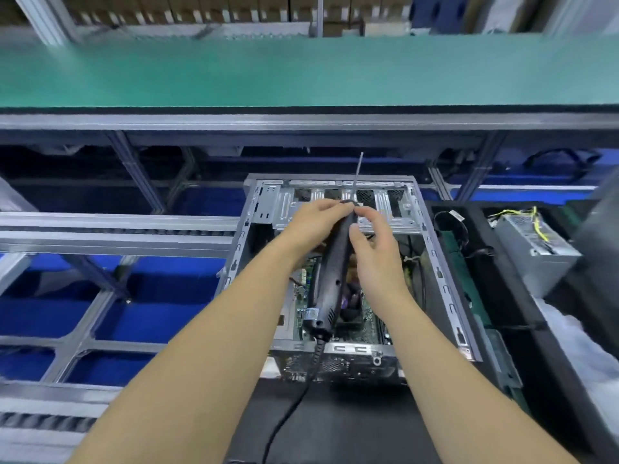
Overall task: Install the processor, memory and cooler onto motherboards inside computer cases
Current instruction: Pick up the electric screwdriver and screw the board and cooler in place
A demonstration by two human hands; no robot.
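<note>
An open grey computer case (445,279) lies in front of me with its green motherboard (368,326) showing inside. Above it I hold a black electric screwdriver (330,279), its long thin bit (357,172) pointing away from me and its cable (288,413) trailing down toward me. My left hand (315,226) grips the tool's upper body. My right hand (371,249) touches the same end from the right, thumb and fingers around it. A dark cooler (350,309) sits on the board, mostly hidden by the tool.
A grey power supply (536,246) with yellow wires rests at the right beside a black case (475,262). Roller conveyor rails (117,229) run to the left over blue bins. A green belt (301,72) crosses the back. A black mat (335,423) lies near me.
</note>
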